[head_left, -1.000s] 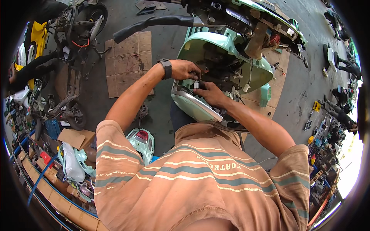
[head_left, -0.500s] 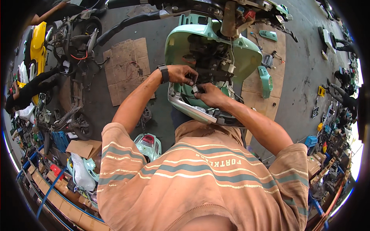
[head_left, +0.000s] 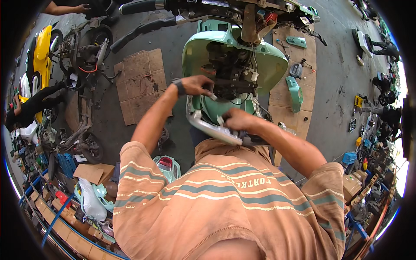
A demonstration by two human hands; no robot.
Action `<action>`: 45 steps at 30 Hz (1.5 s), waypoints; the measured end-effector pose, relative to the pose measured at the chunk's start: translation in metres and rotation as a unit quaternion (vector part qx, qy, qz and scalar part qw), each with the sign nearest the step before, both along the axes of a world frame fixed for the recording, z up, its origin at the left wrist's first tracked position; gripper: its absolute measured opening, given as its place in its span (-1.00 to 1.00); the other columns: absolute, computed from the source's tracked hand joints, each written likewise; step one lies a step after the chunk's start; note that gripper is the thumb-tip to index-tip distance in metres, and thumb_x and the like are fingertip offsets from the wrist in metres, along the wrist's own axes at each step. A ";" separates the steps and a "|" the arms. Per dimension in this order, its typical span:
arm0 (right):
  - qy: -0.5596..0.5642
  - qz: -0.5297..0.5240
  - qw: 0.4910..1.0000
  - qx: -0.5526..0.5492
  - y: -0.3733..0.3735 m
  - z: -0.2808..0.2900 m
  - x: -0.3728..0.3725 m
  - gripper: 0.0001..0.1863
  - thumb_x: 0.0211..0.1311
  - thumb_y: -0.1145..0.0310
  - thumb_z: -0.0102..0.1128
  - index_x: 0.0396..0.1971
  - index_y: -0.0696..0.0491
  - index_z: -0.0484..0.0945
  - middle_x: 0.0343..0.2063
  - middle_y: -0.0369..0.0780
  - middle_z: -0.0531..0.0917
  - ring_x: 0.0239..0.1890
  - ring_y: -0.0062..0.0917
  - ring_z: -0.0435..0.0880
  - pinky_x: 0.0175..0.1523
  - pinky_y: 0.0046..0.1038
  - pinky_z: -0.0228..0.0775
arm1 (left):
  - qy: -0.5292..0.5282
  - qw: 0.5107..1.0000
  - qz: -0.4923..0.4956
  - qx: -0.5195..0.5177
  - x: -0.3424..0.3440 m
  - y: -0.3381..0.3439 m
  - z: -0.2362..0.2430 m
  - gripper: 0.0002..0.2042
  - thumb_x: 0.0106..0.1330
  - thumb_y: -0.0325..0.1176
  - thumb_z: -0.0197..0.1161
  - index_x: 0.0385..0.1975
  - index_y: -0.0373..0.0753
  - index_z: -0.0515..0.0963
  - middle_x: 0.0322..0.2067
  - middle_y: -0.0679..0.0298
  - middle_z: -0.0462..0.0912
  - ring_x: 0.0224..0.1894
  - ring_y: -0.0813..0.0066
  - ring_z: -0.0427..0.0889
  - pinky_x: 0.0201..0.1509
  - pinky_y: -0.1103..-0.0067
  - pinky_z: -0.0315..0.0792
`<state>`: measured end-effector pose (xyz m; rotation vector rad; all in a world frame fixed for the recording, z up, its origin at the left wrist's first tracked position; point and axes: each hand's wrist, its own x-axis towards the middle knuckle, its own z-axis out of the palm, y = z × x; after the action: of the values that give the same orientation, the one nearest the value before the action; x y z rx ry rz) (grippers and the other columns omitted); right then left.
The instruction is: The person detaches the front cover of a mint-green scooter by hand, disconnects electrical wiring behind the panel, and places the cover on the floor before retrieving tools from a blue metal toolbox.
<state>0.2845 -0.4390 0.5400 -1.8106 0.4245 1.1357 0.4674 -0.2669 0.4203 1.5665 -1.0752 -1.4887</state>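
Note:
The mint-green scooter front (head_left: 190, 54) stands before me, its inner frame and wiring bare. My left hand (head_left: 198, 85), wearing a dark wrist band, is closed in a pinch on a small white wire connector (head_left: 212, 96) at the fingertips. Nearer to me, my right hand (head_left: 237, 119) is closed too, and a second small pale connector (head_left: 220, 120) sticks out from its fingers. Both hands are over the green body panel (head_left: 212, 108), above the silver curved rail (head_left: 212, 129). The wires behind the connectors are mostly hidden by my fingers.
The handlebar (head_left: 145, 6) crosses the far edge. At right, cardboard (head_left: 277, 97) bears green trim parts (head_left: 294, 93). More cardboard (head_left: 141, 84) lies at left, beside a stripped motorcycle (head_left: 86, 47). A green tail piece with a red lamp (head_left: 165, 162) sits near my left side.
My hands, together at a connector before, have drawn apart. The right one has come down toward me; each now shows a pale connector piece. The whole view has shifted slightly.

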 end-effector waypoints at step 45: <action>-0.346 0.150 0.906 -0.191 -0.199 -0.001 -0.081 -0.29 -0.09 -0.01 0.43 0.10 0.01 0.52 -0.04 -0.06 0.64 0.04 -0.15 0.58 0.16 -0.28 0.39 | -0.182 0.787 0.583 -0.086 -0.212 0.031 -0.011 -0.35 0.37 0.26 -0.12 -0.08 -0.33 0.47 -0.24 0.19 0.54 -0.14 0.37 0.43 0.01 0.51 0.28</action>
<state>0.2038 -0.6382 0.5391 -2.5385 -0.0698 0.5404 0.2559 -0.2355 0.4091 1.8481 -0.2047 -0.2319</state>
